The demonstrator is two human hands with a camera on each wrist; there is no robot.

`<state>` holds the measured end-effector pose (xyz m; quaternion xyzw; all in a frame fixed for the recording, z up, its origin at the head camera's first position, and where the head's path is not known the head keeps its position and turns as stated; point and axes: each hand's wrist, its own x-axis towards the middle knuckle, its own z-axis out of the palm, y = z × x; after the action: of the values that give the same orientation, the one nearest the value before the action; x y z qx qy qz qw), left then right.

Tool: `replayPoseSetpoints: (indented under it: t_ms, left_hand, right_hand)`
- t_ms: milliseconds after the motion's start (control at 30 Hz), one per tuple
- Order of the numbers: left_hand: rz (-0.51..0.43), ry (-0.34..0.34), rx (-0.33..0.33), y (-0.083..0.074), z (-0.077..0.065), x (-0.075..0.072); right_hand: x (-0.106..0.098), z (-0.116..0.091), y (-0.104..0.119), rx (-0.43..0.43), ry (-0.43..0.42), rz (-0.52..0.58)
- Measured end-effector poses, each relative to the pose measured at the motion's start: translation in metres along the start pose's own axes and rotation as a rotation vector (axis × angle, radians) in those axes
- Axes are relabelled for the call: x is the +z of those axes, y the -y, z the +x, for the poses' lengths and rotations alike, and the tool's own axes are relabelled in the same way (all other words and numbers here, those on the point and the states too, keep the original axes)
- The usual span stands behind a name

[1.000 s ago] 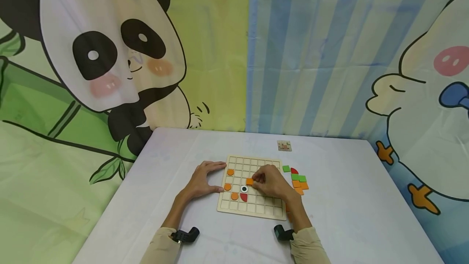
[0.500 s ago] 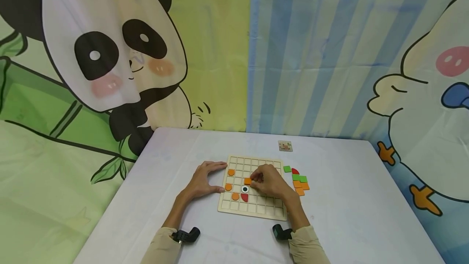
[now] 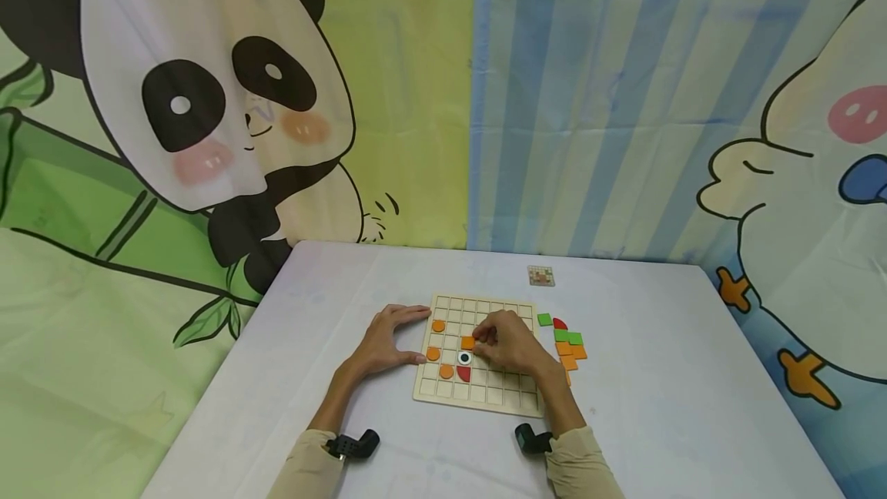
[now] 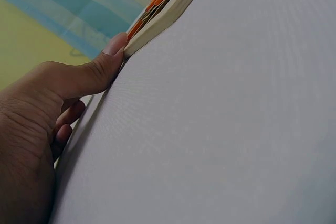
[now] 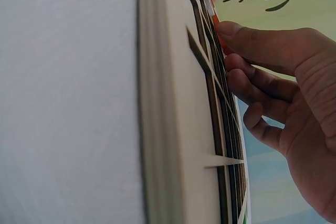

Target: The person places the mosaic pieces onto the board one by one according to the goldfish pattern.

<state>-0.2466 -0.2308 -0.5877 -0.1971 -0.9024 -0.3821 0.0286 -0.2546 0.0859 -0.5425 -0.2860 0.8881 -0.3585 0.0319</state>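
Note:
A pale wooden grid board [image 3: 478, 400] lies flat on the table. My left hand [image 3: 379, 341] rests at its left side, thumb and fingers spread; the thumb touches the edge in the left wrist view. Over the middle of the board, my right hand [image 3: 509, 343] pinches an orange square tile [image 3: 467, 343] by its right side. Just below that tile lie a white disc with a black ring [image 3: 464, 358] and a red quarter-round piece [image 3: 463, 374]. Several orange discs [image 3: 433, 353] sit in cells at the left. My right hand hides some cells.
Right of the board lie loose green tiles [image 3: 561, 336], orange tiles [image 3: 563, 348] and a red rounded piece [image 3: 559, 324]; my right forearm partly covers this group. A small patterned card [image 3: 540, 276] lies near the table's back edge. Printed curtains hang behind the table.
My right hand has shifted slightly left with the orange square tile, which now lies just above the ringed disc. The left hand has stayed at the board's edge.

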Motion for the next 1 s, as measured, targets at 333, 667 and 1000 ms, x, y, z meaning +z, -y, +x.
replayPoseSetpoints:
  t_ms: [333,667,1000]
  left_hand:
    - [0.001,-0.005,0.009,0.0013,0.0000,0.0006]
    - [0.015,-0.013,0.042,0.0032,0.0004,0.0012]
    - [0.021,-0.014,0.036,0.0050,0.0004,0.0022]
  right_hand:
    - [-0.0003,-0.0007,0.0035,0.007,-0.003,-0.013]
    - [0.0020,0.0003,0.0064,0.005,0.000,-0.029]
    - [0.0017,0.0002,0.0087,0.006,-0.003,-0.047]
